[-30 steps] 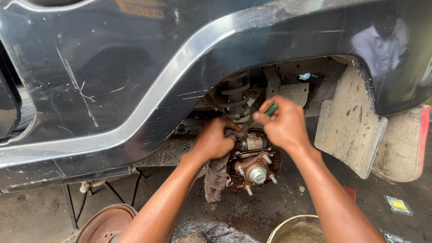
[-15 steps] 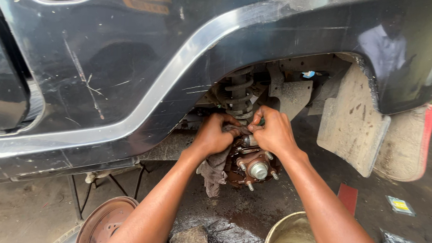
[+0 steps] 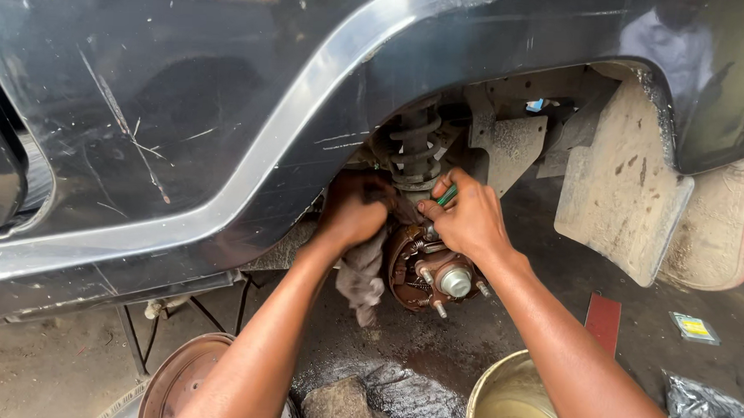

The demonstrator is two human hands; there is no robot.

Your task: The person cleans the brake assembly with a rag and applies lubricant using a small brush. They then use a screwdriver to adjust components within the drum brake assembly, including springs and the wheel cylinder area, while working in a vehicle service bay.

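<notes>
Wheel hub [image 3: 446, 277] with exposed studs, inside the wheel arch under the coil spring [image 3: 414, 148]. Right hand [image 3: 465, 217], grip closed around a green-handled tool [image 3: 446, 195], works at its top; left hand [image 3: 353, 210] clutches a grey rag [image 3: 362, 275] beside it. Brake drum [image 3: 182, 380] and bucket [image 3: 510, 399] on floor.

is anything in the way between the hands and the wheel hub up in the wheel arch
Nothing visible does. Both hands are already at the top of the wheel hub: the right hand grips a green-handled tool there, and the left hand holds a grey rag against the hub's left side. The coil spring sits above them.
</notes>
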